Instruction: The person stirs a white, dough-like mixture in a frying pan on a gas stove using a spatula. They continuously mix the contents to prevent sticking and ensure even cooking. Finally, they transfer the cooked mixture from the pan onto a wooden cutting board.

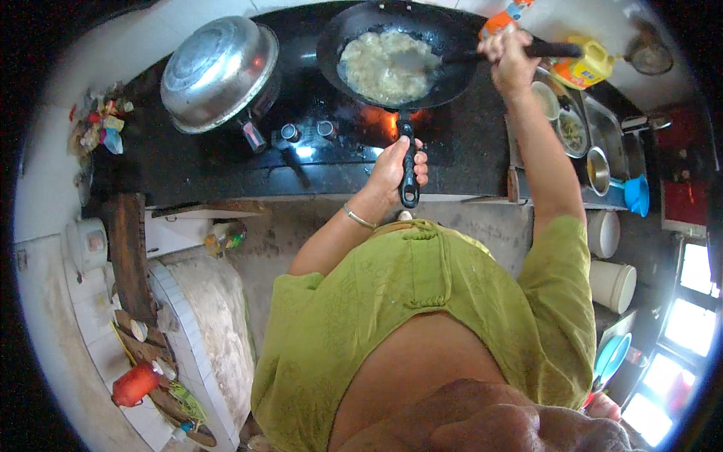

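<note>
The left hand [397, 169] is gripping the handle [409, 181] of the wok [454, 84], the right hand [508, 54] is holding a spatula [556, 50], and pale food [376, 64] is sitting inside the wok above a flame [390, 121], apparently cooking but not yet finished

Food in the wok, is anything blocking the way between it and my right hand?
Nothing visible. Your right hand holds a dark-handled utensil that passes over the right side of the wok, its blurred head at the food.

a metal basin [215, 71] sits left, a yellow bottle [595, 62] right
</note>
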Available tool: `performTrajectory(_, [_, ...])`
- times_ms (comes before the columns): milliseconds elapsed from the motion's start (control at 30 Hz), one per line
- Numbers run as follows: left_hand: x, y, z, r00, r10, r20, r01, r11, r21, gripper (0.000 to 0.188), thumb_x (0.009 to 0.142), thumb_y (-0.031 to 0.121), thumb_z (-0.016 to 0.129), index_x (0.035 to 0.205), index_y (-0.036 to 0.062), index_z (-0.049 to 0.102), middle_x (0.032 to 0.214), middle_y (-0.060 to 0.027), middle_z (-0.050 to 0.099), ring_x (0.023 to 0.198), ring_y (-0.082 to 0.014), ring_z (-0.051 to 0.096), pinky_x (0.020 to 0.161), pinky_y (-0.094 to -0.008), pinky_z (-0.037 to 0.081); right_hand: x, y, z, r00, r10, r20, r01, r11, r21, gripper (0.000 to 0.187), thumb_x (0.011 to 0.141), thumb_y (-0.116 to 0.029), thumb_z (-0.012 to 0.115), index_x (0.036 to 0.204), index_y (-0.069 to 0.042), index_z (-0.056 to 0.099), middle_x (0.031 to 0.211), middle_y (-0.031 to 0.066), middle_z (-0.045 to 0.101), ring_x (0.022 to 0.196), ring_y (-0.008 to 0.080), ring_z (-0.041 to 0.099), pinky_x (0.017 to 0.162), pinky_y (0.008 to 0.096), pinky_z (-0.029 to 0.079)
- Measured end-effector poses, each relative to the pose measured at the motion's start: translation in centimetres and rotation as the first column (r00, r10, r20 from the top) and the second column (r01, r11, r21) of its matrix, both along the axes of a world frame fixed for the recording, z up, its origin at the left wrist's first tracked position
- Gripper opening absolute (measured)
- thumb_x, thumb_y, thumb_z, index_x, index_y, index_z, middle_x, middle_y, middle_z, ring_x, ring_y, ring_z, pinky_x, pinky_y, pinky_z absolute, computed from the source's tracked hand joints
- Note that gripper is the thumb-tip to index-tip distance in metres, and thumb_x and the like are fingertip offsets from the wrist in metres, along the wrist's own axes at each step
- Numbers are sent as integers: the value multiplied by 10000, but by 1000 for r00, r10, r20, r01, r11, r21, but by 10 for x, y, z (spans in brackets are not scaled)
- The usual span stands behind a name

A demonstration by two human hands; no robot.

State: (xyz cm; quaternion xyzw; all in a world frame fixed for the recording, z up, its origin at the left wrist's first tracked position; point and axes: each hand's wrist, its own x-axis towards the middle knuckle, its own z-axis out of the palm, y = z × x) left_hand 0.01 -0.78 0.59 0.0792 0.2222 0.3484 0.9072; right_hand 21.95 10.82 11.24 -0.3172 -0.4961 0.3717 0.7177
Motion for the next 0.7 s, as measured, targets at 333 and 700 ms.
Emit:
performTrajectory(333, [3, 3, 5, 1000, -3, 0, 3, 1000, 6, 227, 914, 312, 401, 913, 87, 427, 654, -27, 438, 534, -123, 421, 473, -273, 401, -4, -3, 0, 998, -24, 58, 32, 988, -150, 303, 904, -171, 415, 614, -95, 376, 510, 10, 368, 446, 122, 358, 567, 329, 428])
performTrajectory(700, [1, 2, -2, 997, 2, 74, -2, 1000, 11, 227, 907, 317, 422, 941, 93, 437, 673, -33, 441, 548, -132, 423, 480, -279, 390, -11, 11, 85, 985, 63, 160, 21, 878, -478, 249, 857, -233, 530, 665, -93, 454, 500, -2, 408, 406, 140, 409, 463, 304, 437])
